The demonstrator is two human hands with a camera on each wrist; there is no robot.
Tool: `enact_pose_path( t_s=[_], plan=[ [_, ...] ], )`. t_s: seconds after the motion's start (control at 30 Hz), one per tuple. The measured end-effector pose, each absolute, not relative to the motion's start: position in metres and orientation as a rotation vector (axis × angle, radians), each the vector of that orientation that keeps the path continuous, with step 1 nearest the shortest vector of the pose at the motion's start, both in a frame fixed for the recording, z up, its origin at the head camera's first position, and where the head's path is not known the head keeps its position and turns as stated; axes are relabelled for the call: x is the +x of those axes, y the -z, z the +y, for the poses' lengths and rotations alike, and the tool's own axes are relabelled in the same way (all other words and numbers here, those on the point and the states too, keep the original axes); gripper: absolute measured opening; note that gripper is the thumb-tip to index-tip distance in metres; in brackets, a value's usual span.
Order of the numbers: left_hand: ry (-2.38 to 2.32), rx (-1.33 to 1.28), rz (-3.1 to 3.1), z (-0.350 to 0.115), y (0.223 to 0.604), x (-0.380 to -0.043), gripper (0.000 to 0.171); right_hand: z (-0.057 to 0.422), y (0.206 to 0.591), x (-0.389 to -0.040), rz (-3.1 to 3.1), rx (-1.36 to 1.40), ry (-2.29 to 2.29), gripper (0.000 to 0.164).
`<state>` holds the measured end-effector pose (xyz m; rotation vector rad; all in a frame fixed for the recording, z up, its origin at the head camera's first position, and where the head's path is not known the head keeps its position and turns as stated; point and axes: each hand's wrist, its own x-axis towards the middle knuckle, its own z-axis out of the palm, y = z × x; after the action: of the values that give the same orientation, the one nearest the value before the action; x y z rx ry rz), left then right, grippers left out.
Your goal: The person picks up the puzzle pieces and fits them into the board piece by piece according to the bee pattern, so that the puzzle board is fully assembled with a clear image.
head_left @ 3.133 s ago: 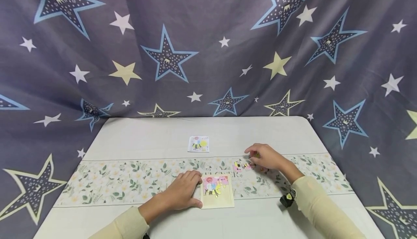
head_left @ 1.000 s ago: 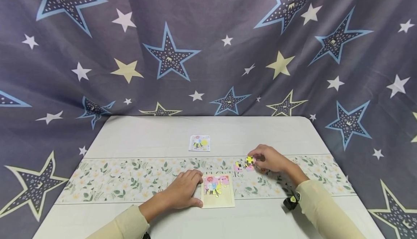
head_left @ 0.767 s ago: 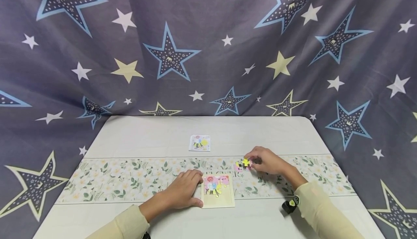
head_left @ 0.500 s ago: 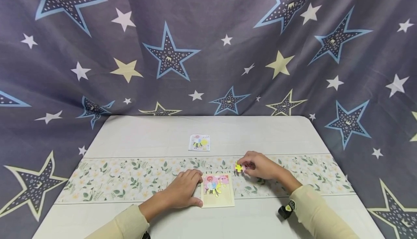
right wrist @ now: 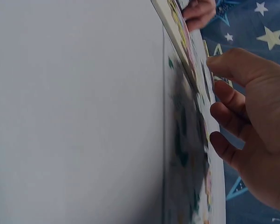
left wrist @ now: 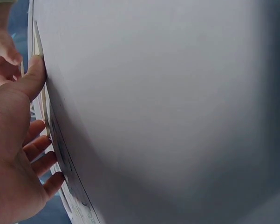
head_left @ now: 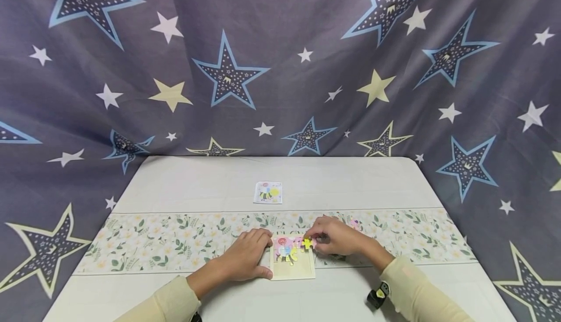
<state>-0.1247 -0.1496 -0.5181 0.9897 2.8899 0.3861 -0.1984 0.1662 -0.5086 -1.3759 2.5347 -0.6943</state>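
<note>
In the head view a pale wooden puzzle tray (head_left: 292, 272) lies near the table's front, its upper part filled with pink, blue and yellow pieces. My left hand (head_left: 249, 256) rests along the tray's left side, thumb at the near corner and fingers toward the far corner. In the left wrist view the thumb (left wrist: 33, 77) touches the tray's edge. My right hand (head_left: 339, 236) pinches a yellow puzzle piece (head_left: 307, 243) between thumb and index finger, over the tray's far right corner. In the right wrist view the other right fingers (right wrist: 228, 116) are loosely bent.
Farther back lies a small picture card (head_left: 268, 193) showing a bee. A pink loose puzzle piece (head_left: 354, 223) shows just behind the right hand, which hides the area beneath it. A floral band (head_left: 175, 244) crosses the white table (head_left: 197, 180); a starry curtain (head_left: 280, 68) stands behind.
The right hand has picked up the yellow puzzle piece from among the loose pieces and carried it left and nearer, to the tray's far right corner. The left hand has stayed at the tray.
</note>
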Motion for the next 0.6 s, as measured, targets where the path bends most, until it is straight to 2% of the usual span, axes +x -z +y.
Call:
enact_pose_path(
  t_s=[0.6],
  plan=[
    [-0.396, 0.975, 2.877, -0.149, 0.515, -0.125, 0.075, 0.146, 0.518, -0.186, 2.541, -1.584, 0.61, 0.027]
  ],
)
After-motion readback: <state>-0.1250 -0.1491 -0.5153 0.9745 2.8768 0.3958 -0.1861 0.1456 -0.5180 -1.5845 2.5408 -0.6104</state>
